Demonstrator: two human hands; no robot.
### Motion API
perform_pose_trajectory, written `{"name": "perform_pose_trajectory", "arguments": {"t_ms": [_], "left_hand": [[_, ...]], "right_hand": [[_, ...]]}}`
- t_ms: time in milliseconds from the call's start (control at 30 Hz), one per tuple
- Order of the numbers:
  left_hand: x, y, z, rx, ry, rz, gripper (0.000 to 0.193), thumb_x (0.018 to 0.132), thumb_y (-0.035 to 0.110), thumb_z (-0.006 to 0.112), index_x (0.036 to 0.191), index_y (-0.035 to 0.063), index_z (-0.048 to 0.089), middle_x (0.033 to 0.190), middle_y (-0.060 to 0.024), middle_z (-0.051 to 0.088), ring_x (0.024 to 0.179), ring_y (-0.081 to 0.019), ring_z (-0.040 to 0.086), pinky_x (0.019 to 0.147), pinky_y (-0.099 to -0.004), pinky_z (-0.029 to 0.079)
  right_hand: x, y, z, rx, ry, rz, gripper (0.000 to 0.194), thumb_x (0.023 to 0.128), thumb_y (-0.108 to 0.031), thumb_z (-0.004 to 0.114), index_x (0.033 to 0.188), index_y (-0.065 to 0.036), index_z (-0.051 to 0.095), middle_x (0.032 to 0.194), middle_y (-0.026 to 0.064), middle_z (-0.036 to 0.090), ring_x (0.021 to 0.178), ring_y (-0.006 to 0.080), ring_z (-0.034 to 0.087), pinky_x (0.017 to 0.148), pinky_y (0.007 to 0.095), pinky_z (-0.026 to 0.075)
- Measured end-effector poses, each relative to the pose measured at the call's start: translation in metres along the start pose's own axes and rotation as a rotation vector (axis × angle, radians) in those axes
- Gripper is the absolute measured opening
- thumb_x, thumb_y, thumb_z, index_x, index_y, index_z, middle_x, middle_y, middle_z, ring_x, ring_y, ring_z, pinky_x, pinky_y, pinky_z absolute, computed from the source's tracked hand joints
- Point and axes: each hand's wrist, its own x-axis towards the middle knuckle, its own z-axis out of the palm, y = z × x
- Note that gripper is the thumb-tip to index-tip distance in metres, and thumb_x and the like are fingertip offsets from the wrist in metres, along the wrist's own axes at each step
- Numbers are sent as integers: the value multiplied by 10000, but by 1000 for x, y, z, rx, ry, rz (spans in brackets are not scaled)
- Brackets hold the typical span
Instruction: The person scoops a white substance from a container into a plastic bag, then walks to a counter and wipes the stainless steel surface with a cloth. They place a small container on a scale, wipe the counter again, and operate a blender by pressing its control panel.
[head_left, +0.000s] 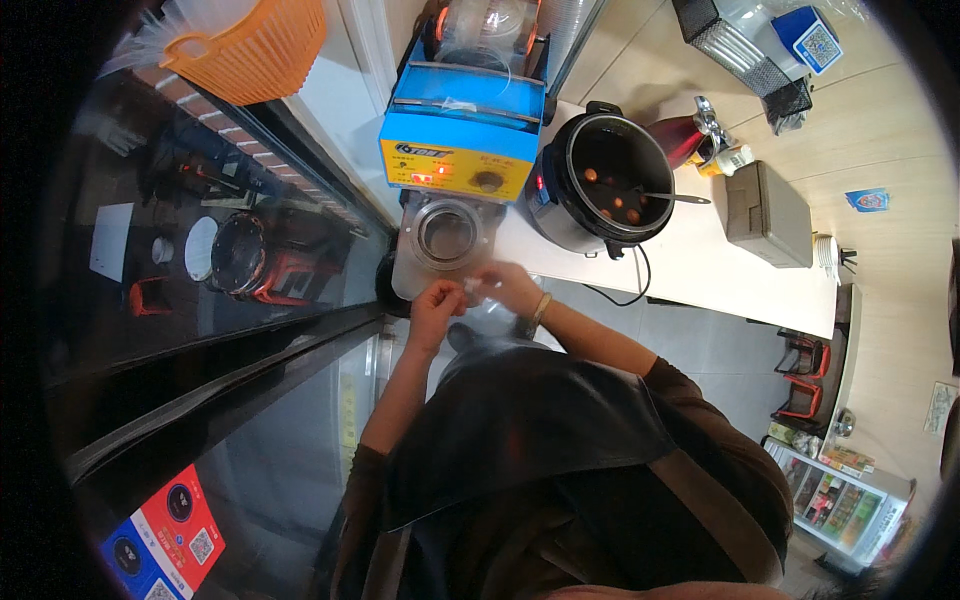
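Note:
Both hands are close together at the near edge of a cup sealing machine, below its blue and yellow housing (457, 150). My left hand (437, 304) has its fingers closed at the edge of a thin, clear plastic bag or film (491, 319). My right hand (510, 288) pinches a whitish, gathered part of the same plastic, just right of the left fingertips. The plastic hangs below the hands. Directly beyond them lies the machine's metal tray (409, 262) with a round ring holder (448, 234). What stands inside the ring is not clear.
Right of the machine stands an open electric pressure cooker (619, 176) with eggs in dark liquid and a ladle. Its black cord (646, 279) hangs over the counter edge. A grey box (766, 214) is farther right. A dark-framed window (225, 352) borders the left; an orange basket (255, 56) hangs upper left.

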Motion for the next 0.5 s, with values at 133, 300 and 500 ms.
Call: {"name": "perform_pose_trajectory", "arguments": {"t_ms": [133,300,500], "left_hand": [[0,0,-21,-25,152,126,122,970,81,564,1060,37,634,875,-53,657,773,-115,601,746,-262,506],[4,-6,-67,279,447,248,207,973,69,549,1171,29,594,1012,-64,646,901,-109,592,812,-249,484],[11,-28,-72,83,426,-57,391,965,45,550,1349,42,477,1096,-65,631,985,-135,599,834,-267,495]], "right_hand": [[56,19,-17,-157,339,-1,157,848,-129,720,977,-49,681,979,110,682,831,231,675,741,364,545],[83,25,-13,-580,341,-223,127,834,-111,640,947,-59,664,1011,178,644,975,377,615,827,454,521],[57,17,8,-614,249,-162,124,819,-139,633,917,-70,664,998,184,642,930,367,632,810,466,526]]}}
